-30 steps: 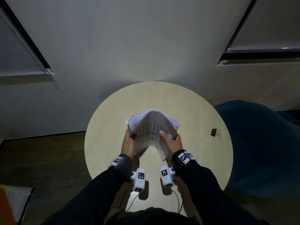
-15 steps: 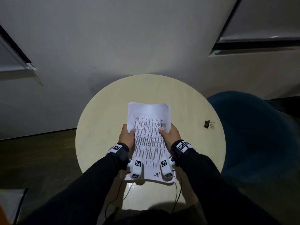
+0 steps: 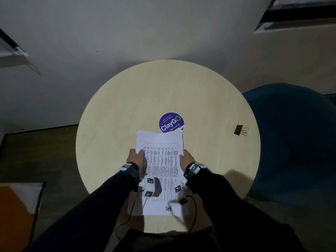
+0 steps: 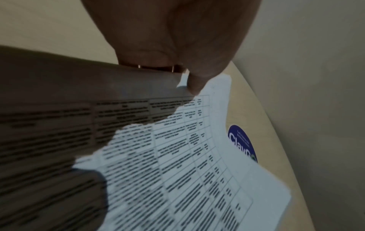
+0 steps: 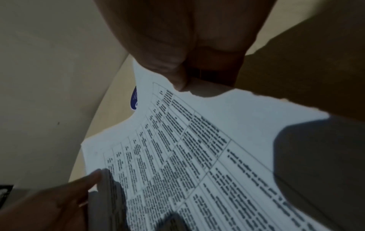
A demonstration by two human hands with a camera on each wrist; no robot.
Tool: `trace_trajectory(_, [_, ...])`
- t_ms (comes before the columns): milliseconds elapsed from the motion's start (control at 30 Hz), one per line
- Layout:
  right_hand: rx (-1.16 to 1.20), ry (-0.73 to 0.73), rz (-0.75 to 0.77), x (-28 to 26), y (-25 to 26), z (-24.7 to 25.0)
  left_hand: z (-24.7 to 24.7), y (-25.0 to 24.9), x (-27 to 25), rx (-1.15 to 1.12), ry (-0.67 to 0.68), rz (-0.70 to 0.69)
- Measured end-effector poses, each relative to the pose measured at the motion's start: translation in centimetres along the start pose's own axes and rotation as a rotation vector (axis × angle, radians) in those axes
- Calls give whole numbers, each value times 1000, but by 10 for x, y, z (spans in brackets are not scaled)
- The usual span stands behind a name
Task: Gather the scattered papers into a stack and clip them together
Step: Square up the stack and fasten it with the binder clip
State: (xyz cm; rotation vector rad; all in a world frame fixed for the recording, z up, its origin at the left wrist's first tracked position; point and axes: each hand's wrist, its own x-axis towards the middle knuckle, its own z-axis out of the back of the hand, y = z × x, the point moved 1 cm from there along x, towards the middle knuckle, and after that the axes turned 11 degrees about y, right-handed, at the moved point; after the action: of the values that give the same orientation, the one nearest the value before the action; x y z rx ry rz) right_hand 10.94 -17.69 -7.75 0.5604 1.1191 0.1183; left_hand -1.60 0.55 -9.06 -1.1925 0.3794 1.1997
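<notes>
A stack of printed papers (image 3: 161, 160) with a table of text on top is held flat over the near part of the round table (image 3: 127, 110). My left hand (image 3: 136, 157) grips its left edge, thumb on top (image 4: 194, 81). My right hand (image 3: 187, 157) grips the right edge, thumb on the top sheet (image 5: 177, 78). In the wrist views the paper stack (image 4: 187, 156) (image 5: 197, 148) fills the lower frame. A black binder clip (image 3: 240, 130) lies alone near the table's right edge, well apart from both hands.
A round purple sticker (image 3: 171, 121) reading ClayGo sits at the table's centre, just past the stack's far edge. A dark blue chair (image 3: 294, 142) stands to the right. A wall rises behind the table, and an orange and white object (image 3: 16, 206) lies low left.
The stack, arched upward a second ago, has been flattened and drawn nearer to me. The purple sticker it covered is now exposed. Both hands still hold its side edges.
</notes>
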Motion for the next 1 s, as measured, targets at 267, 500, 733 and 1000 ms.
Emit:
trace_trajectory(267, [-53, 31, 18, 29, 0, 11, -13, -21, 19, 14, -142, 58])
trace_trajectory(500, [-442, -552, 103, 53, -11, 137, -24, -34, 30, 60, -205, 61])
trace_trajectory(733, [-491, -795, -47, 64, -42, 226, -34, -44, 32, 74, -237, 70])
trace_trajectory(1000, [-163, -653, -233, 70, -70, 228, -35, -45, 28, 59, -255, 32])
